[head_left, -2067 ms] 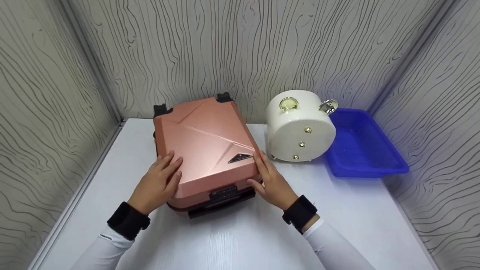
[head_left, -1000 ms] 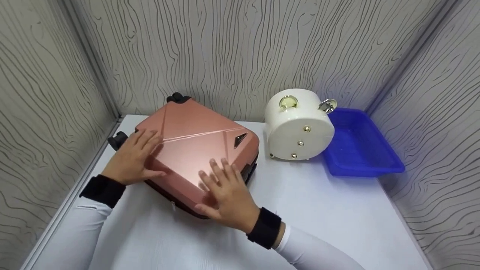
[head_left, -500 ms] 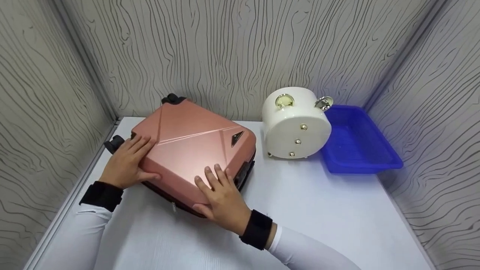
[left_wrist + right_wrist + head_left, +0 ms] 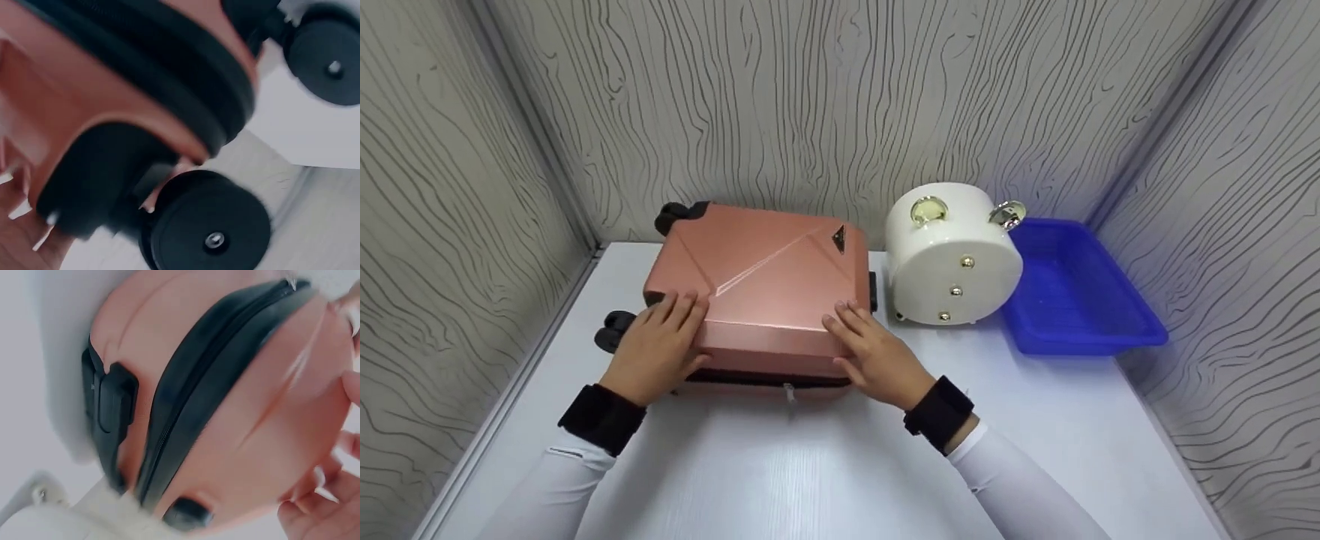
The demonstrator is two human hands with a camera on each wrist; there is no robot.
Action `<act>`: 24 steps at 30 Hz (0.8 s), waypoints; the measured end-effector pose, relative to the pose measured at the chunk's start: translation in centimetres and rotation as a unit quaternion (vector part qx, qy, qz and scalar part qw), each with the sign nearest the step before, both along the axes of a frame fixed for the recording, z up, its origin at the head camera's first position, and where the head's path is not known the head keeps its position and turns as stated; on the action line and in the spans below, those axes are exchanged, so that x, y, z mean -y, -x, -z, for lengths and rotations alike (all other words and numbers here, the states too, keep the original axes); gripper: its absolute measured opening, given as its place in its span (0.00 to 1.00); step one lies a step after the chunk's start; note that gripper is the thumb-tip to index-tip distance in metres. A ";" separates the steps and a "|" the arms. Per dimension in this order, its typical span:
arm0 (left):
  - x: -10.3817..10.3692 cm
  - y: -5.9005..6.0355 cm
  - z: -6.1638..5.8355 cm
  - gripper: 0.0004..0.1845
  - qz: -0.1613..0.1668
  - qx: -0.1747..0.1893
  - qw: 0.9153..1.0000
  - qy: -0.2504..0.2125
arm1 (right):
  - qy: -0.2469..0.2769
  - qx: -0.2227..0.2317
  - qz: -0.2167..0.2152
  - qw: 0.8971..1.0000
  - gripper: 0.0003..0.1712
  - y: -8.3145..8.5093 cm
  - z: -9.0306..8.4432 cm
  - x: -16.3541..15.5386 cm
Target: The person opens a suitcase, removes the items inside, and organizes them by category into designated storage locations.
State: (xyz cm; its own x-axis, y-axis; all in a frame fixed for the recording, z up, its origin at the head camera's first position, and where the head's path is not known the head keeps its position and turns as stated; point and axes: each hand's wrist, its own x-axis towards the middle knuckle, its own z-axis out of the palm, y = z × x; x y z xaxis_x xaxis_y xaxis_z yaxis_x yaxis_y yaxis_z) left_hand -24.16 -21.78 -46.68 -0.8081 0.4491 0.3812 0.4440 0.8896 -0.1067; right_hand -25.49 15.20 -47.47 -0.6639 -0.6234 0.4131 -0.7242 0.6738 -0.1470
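A rose-pink hard-shell suitcase (image 4: pixel 765 277) lies flat on the white table, its black wheels (image 4: pixel 616 330) toward the left and its handle end toward the right. Along its near long side runs a black zipper with a metal pull (image 4: pixel 789 391). My left hand (image 4: pixel 658 352) rests its straight fingers on the near left corner, thumb against the side. At the near right corner, my right hand (image 4: pixel 877 358) touches the shell the same way. Wheels fill much of the left wrist view; the right wrist view shows the zipper and a black carry handle (image 4: pixel 115 405).
A white drum-shaped case (image 4: pixel 952 255) with gold studs and shiny ear-like discs stands right of the suitcase. Beside it is a blue plastic tray (image 4: pixel 1110 346). Patterned wall panels (image 4: pixel 795 105) close off the back and both sides.
The suitcase has turned counterclockwise: its handle end went from facing me to the right, its wheels from the back to the left. Both hands shifted along its edges; the case and tray stay put.
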 end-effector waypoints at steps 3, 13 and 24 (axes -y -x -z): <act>-1.7 -0.4 -0.1 0.41 0.010 -0.028 1.000 0.005 | 0.016 -0.003 0.021 1.000 0.33 1.4 0.2 -1.3; -6.5 -3.7 0.0 0.28 -0.004 -0.105 0.994 0.012 | 0.071 -0.034 0.066 0.995 0.30 3.9 0.8 -3.7; -2.7 -5.6 -5.9 0.25 0.042 0.116 0.990 -0.069 | 0.098 -0.103 0.106 0.984 0.09 0.8 5.0 -3.4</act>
